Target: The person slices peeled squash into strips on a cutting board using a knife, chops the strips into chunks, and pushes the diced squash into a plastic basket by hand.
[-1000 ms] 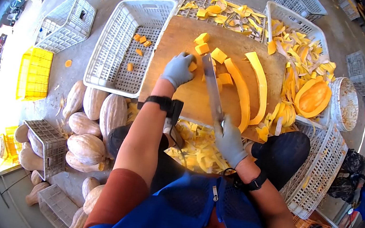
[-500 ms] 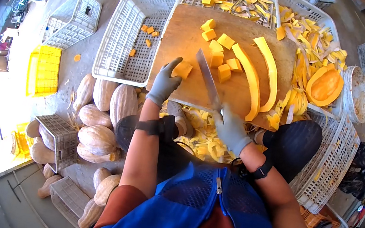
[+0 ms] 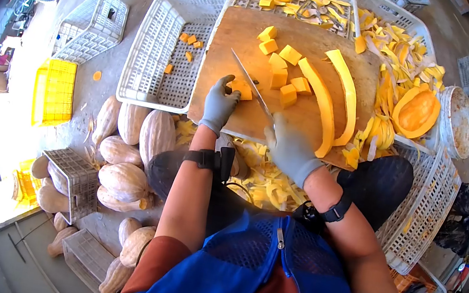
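My left hand, in a grey glove, has thumb and fingers on a pumpkin chunk at the near left of the wooden cutting board. In my gloved right hand is a long knife, its blade slanting up and left just past the chunk. Beyond the blade lie several cut pumpkin cubes. Two long curved pumpkin strips, a nearer one and a farther one, rest on the board's right side.
Left of the board stands a white plastic crate with a few small pumpkin pieces inside. A crate of peelings and a halved pumpkin are at the right. Whole pumpkins lie on the floor at left, near a yellow crate.
The knife has shifted left, its tip now farther left and nearer my left hand. My left hand and the chunk have moved slightly right.
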Demonstrator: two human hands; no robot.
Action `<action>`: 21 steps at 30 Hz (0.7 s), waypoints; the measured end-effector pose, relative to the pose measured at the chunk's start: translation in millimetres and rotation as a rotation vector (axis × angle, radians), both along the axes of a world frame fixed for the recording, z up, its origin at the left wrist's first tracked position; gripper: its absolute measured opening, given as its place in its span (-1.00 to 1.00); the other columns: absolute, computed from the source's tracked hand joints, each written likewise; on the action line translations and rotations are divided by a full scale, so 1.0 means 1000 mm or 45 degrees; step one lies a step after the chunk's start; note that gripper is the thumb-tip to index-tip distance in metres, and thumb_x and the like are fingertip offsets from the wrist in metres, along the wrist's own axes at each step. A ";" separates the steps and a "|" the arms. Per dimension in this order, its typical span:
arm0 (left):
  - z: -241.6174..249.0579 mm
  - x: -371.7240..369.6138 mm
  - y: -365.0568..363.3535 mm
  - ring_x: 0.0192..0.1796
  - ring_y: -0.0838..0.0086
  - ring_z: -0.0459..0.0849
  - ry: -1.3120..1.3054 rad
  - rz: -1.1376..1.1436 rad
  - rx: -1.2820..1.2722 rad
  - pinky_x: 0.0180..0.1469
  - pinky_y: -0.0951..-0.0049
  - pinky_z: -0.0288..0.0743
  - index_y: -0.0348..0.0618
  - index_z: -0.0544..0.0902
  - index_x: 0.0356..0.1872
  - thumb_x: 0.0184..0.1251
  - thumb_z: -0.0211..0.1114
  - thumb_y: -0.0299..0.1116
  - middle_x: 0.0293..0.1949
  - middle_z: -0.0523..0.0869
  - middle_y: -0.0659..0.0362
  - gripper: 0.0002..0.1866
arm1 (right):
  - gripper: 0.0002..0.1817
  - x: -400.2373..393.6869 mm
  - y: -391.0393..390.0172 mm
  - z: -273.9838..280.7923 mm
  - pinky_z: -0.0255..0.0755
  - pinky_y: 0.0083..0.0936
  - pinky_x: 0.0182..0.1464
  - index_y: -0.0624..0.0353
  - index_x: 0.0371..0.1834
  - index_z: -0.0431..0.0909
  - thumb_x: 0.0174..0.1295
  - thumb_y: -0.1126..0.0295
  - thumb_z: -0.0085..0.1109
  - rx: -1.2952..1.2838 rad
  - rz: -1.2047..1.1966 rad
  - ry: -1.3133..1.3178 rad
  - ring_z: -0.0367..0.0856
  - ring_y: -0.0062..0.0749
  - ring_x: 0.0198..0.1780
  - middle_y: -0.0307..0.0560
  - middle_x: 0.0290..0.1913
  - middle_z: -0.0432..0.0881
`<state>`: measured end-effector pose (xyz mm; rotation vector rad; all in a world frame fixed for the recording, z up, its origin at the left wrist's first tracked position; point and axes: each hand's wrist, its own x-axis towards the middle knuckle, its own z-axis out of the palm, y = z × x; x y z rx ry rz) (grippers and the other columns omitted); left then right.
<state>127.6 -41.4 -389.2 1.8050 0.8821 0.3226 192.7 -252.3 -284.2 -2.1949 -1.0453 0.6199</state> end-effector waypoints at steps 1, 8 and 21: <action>-0.002 0.001 0.001 -0.37 0.47 0.54 0.023 0.022 -0.013 -0.31 0.49 0.46 -0.17 0.51 0.15 0.14 0.27 -0.46 -0.35 0.57 0.14 -0.53 | -0.77 0.005 0.003 0.000 0.36 0.00 -0.36 0.21 -0.18 0.30 0.32 0.25 -0.03 0.001 0.014 0.005 0.55 0.19 -0.40 0.26 -0.49 0.55; -0.012 0.001 0.003 -0.23 0.35 0.61 0.000 0.030 0.006 -0.16 0.41 0.53 -0.19 0.55 0.09 0.10 0.29 -0.44 -0.21 0.60 0.03 -0.55 | -0.76 0.028 0.015 0.007 0.37 0.01 -0.31 0.23 -0.20 0.31 0.31 0.26 -0.04 -0.121 0.179 0.095 0.56 0.23 -0.36 0.30 -0.47 0.56; 0.048 0.005 -0.036 0.00 0.01 0.58 0.267 -0.183 0.648 0.01 0.24 0.52 0.01 0.50 0.17 -0.02 0.34 -0.27 0.06 0.46 -0.16 -0.40 | -0.75 0.007 0.003 -0.052 0.43 0.01 -0.31 0.22 -0.23 0.35 0.32 0.22 -0.04 0.063 -0.075 0.122 0.58 0.22 -0.35 0.27 -0.42 0.59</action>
